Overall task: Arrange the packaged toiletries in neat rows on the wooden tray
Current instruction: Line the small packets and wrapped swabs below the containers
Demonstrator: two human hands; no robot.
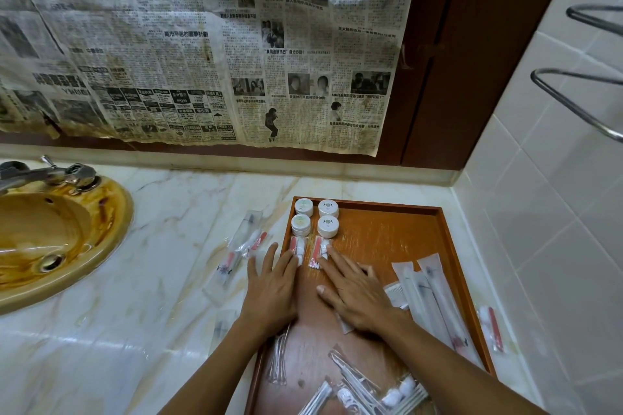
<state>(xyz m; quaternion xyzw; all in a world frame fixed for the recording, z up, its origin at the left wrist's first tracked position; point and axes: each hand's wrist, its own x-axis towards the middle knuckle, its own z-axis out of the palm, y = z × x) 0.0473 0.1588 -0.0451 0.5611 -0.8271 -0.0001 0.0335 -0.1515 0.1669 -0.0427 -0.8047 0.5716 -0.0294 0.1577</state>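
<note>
A wooden tray (401,229) lies on the marble counter by the right wall. Several round white soap packs (316,216) stand in two rows at its far left corner. Just below them lie two small red-and-white packets (298,248). My left hand (271,290) lies flat over the tray's left rim, fingertips touching the left packet. My right hand (354,293) lies flat on the tray, fingertips on the right packet (318,251). Long clear-wrapped sachets (428,293) lie at the right of the tray. A loose heap of packets (364,387) fills its near end.
More wrapped packets (241,246) lie on the counter (188,212) left of the tray, and one red-and-white packet (491,327) between tray and tiled wall. A stained basin (50,239) with tap (43,173) sits at the left. Newspaper covers the mirror; metal rails (586,91) jut from the right wall.
</note>
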